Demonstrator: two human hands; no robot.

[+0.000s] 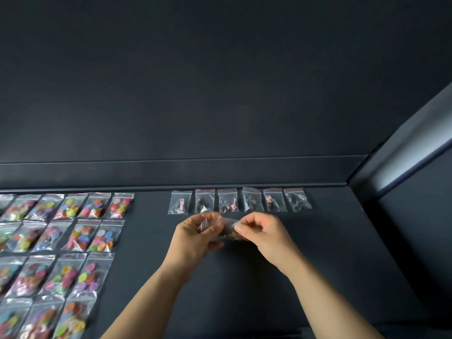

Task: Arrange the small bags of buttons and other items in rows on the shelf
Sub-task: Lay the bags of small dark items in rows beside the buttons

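A dark shelf [269, 277] fills the lower half of the view, with a dark back wall [195, 81] rising behind it and a low ledge [171, 173] running along the joint. A side panel [403, 167] closes the shelf on the right.

On the left part of the shelf lie the bags of buttons [61, 241], clear packets full of bright discs, laid side by side in four rows that run off the left and bottom edges. The rows sit close together, some packets overlapping their neighbours.

Along the back of the shelf, just in front of the ledge, stands a row of six small bags [241, 200], each clear with a red strip at the top and dark or pink bits inside. They lie side by side with narrow gaps.

Just in front of that row, above the shelf, both hands meet. The left hand [195, 237] is curled, thumb and fingers pinching one end of a clear bag [221, 228]. The right hand [263, 234] is also curled, pinching the other end between thumb and forefinger. The contents of this bag are too blurred to tell.
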